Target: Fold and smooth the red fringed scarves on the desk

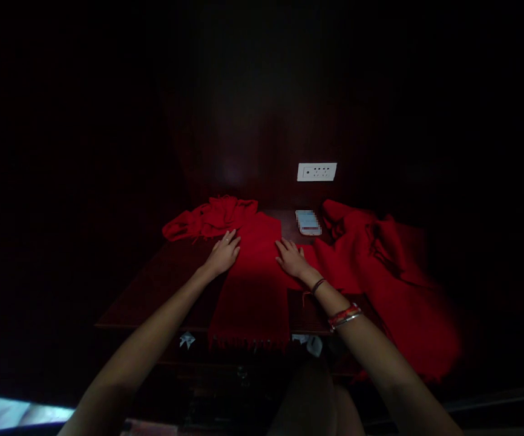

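The left hand (224,251) lies palm down with its fingers loosely spread, at the left edge of a red scarf (258,272); the right hand (293,257) is likewise open and flat, its fingertips at the right edge, and neither seems to grip any cloth. The scarf thus lies between them, just to the right of the left hand and just to the left of the right one, with neither hand clearly nearer. Its long axis runs from the far side towards the person, and its fringed near end hangs over the front edge of the dark table (153,290). Further out, a crumpled red cloth (212,221) sits at the far left, touching the scarf, and a larger heap of red fabric (371,260) spreads out on the right, draping off the front. Between scarf and heap, towards the back, lies a phone (308,223), its screen blurred into blocks. A white socket plate (317,172) is on the wall (253,145) behind. No brand, label or writing can be read.
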`<state>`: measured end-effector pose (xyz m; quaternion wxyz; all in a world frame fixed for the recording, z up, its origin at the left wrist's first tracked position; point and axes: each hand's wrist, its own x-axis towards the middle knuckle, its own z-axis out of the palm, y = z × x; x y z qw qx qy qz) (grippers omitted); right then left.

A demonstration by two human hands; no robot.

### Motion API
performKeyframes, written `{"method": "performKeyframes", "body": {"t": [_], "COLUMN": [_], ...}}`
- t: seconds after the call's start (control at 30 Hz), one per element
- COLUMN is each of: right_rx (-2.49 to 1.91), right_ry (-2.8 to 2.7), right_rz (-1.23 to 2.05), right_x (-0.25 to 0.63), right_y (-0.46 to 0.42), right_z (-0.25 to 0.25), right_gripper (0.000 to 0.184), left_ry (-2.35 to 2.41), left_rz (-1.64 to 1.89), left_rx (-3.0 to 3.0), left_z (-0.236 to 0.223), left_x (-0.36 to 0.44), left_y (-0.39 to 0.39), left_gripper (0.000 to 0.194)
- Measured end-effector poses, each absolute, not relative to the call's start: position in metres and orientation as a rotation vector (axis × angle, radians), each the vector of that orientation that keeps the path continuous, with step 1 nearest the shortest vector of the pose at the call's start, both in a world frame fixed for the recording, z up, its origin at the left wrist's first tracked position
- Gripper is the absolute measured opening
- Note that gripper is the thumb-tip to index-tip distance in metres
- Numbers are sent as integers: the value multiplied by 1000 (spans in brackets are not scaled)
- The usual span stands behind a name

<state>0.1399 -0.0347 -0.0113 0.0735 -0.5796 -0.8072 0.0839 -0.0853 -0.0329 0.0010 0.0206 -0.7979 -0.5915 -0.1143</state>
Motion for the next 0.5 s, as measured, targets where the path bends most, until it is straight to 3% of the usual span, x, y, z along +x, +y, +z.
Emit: {"method": "performKeyframes", "body": {"t": [0.17, 0.33, 0.5], "right_rx": [-1829, -1935, -1896], "right_ry": [-2540, -2552, -2557], "right_rz": [439, 499, 504], "right_x": [135, 145, 150], "right_y": [-41, -32, -28], "right_z": [-11, -12, -9], "right_gripper": [67, 73, 75], "left_ry": [-1469, -1564, -1646], "left_rz": [-222, -118, 15], "left_rx": [-2750, -2694, -2705], "left_z": [-14, -32, -18], "left_x": [-66, -67, -62], "left_y": [-11, -11, -8], "left_gripper": [43, 47, 49]}}
